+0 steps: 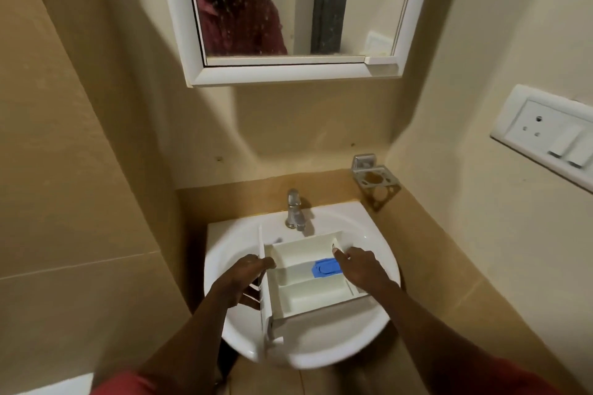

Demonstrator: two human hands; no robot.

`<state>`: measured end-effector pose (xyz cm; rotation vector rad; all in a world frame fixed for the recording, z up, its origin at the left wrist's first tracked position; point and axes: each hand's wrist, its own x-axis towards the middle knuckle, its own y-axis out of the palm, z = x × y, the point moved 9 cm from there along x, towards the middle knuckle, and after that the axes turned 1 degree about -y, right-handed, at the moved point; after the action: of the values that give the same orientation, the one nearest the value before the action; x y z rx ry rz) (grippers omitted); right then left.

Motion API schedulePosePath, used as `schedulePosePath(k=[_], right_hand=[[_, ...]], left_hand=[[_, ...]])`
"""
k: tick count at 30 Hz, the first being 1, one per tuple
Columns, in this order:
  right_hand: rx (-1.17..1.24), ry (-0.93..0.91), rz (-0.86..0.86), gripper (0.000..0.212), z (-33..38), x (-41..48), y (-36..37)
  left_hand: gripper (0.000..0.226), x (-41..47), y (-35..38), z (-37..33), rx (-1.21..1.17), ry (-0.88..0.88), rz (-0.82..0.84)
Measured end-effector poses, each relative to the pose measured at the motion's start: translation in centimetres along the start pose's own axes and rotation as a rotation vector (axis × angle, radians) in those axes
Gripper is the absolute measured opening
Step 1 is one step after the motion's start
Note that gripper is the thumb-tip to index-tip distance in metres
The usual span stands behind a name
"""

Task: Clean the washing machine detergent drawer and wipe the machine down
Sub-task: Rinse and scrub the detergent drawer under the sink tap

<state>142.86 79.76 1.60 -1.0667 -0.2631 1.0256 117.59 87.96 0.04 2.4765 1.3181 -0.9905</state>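
- Beige-tiled bathroom corner; a white basin (224, 253) is fixed to the wall.
- The detergent drawer (308, 295) is held over the basin bowl, open side up, with a blue insert (325, 267) in its middle compartment.
- The left hand (244, 276) grips the drawer's front panel, thumb on top and fingers curled beneath.
- The right hand (359, 266) holds the opposite end, thumb laid over the wall.
- A tap (293, 208) stands just behind the drawer.
- Farther out are a metal holder (373, 176), a socket plate (542, 131) and a mirror (288, 9) above.

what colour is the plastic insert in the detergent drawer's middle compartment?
Blue plastic insert, inside the white plastic detergent drawer; head view.
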Motion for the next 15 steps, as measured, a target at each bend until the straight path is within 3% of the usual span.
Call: schedulePosePath(k=[6,9,11,15], right_hand=[[-0.089,-0.015,0.135,0.057,-0.6,5.7,1.9],[-0.184,-0.021,0.129,0.057,-0.3,8.2,1.5],[-0.216,-0.07,0.098,0.052,1.0,9.7,0.8],[-0.106,-0.18,0.028,0.044,4.7,11.8,-0.4]], left_hand=[[0.046,2.4,0.7,-0.2,-0.023,-0.072,-0.064],[0.053,3.4,1.1,-0.1,-0.021,-0.089,-0.09],[0.046,4.0,1.2,0.1,-0.026,-0.1,-0.096],[0.053,4.5,1.4,0.7,-0.064,-0.112,-0.101]])
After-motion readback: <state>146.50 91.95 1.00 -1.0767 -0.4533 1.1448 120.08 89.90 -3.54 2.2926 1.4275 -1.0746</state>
